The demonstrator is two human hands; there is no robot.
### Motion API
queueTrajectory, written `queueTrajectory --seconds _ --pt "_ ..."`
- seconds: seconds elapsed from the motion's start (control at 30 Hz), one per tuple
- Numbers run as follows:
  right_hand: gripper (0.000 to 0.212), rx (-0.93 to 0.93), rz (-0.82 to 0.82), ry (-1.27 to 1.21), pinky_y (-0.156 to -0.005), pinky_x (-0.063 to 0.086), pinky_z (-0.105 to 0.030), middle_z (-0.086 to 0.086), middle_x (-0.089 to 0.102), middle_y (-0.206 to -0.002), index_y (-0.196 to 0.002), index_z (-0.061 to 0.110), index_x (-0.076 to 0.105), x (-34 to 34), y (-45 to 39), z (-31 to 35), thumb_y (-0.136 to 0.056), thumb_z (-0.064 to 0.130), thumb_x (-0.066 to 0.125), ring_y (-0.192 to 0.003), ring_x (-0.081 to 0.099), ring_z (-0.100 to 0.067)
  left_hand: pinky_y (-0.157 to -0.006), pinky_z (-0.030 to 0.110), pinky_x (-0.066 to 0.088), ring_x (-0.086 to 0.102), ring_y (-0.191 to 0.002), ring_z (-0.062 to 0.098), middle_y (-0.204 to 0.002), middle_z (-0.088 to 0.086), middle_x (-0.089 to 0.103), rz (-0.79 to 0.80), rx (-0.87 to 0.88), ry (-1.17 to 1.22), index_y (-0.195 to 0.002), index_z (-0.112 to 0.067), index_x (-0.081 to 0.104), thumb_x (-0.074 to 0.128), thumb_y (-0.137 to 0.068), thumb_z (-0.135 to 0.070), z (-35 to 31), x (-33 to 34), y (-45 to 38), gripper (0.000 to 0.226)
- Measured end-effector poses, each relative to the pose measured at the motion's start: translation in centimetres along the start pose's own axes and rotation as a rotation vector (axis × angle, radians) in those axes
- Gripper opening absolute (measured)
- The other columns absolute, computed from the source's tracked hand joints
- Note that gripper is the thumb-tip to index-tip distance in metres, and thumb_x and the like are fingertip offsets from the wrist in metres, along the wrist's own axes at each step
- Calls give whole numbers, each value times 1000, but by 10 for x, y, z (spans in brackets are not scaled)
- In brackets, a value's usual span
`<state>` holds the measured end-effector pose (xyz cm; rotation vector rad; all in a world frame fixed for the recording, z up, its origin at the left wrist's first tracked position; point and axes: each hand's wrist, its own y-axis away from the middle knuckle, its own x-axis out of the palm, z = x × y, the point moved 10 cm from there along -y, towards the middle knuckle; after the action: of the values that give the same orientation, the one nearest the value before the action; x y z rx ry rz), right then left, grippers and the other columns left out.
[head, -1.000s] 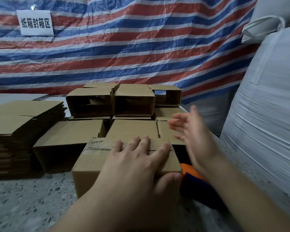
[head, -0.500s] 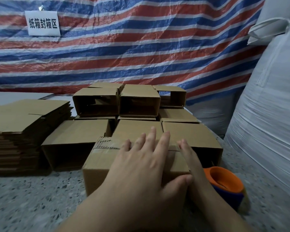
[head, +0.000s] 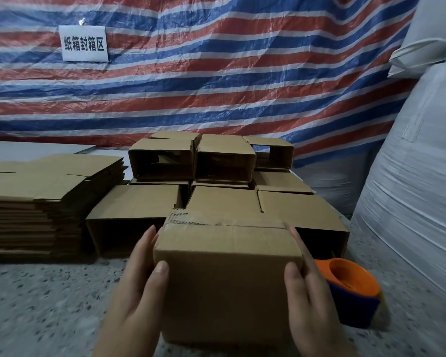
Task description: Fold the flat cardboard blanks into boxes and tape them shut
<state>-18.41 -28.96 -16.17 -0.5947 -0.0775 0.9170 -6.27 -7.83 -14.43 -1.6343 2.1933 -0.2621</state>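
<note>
Box: the taped box point(head: 227, 274) stands on the speckled worktop point(head: 36, 305), right in front of the person, its taped seam on top running left to right.
Left hand: the left hand point(head: 137, 287) clasps the box's left side, thumb on the near face, fingers along the side wall.
Right hand: the right hand point(head: 307, 292) clasps the right side likewise.
Key relation: the box sits squarely between both hands, neither nearer; the stacked boxes point(head: 216, 176) lie straight ahead, touching its far side.
Long axis: left to right.
Tape dispenser: the tape dispenser point(head: 350, 292) rests just beside the right hand.
Blanks: the flat blanks point(head: 44, 197) are piled to the left.
Judgement: probably a forward lift onto the stack comes next.
</note>
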Motion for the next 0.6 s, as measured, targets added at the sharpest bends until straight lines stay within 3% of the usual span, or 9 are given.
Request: queueTrajectory --seconds 0.07,0.1,0.13,0.2,0.27,0.37,0.47,0.53,0.6 --pt "55 23 -66 88 -91 46 -7 27 69 -114 -125 45 60 -10 -11 13 -83 74 39 -108 60 14 -98 21 37 47 -130 9 -136 -11 52 -38 -45 67 -145 -10 37 45 -93 12 -4 -8 -6 57" --pt "47 42 -63 158 -72 47 -4 26 72 -88 -98 48 69 -13 -21 22 -83 76 34 -84 64 13 -93 23 42 53 -120 -3 -128 -22 59 -53 -66 70 -140 -22 47 50 -94 1 -6 -13 -7 51" --pt "54 71 -31 238 -57 44 -8 21 66 -66 -77 42 68 -15 -32 27 -84 80 30 -63 61 8 -84 21 45 57 -104 -16 -111 -33 65 -42 -91 42 -126 -38 55 54 -94 -13 -8 -16 -6 40" --pt "70 253 72 413 -52 41 -23 9 57 -53 -63 23 61 -17 -52 19 -83 80 27 -49 53 -2 -67 18 42 56 -76 -26 -80 -44 62 44 -141 -74 -92 -49 59 56 -93 -33 -7 -15 -14 16" --pt "63 435 195 498 -62 42 -29 2 61 -66 -69 20 60 -12 -63 -6 -94 69 31 -63 60 -14 -61 19 40 59 -66 -19 -69 -38 63 98 -214 -139 -78 -44 61 54 -94 -41 2 -13 -25 18" --pt "57 601 340 501 -71 46 -29 -2 71 -91 -95 11 68 8 -58 -45 -103 57 34 -88 68 -20 -59 22 44 67 -66 1 -67 -18 71 133 -359 -229 -73 -36 68 54 -96 -44 31 -10 -29 28" --pt "63 639 332 541 -86 47 -33 -8 68 -116 -124 8 64 17 -53 -68 -103 58 32 -107 64 -23 -61 25 47 68 -73 11 -65 -9 72 104 -469 -183 -74 -27 73 58 -93 -46 57 -10 -24 31" --pt "70 683 332 528 -93 46 -35 -10 65 -124 -129 7 62 17 -51 -76 -102 62 27 -114 61 -25 -59 26 48 68 -76 12 -72 -4 73 76 -481 -142 -83 -22 74 61 -90 -49 65 -13 -25 30" --pt "78 675 303 535 -97 47 -37 -10 68 -119 -120 11 68 11 -51 -68 -99 69 20 -110 63 -23 -54 24 46 64 -81 11 -88 -4 69 41 -469 -136 -98 -23 66 62 -89 -49 70 -17 -28 29"
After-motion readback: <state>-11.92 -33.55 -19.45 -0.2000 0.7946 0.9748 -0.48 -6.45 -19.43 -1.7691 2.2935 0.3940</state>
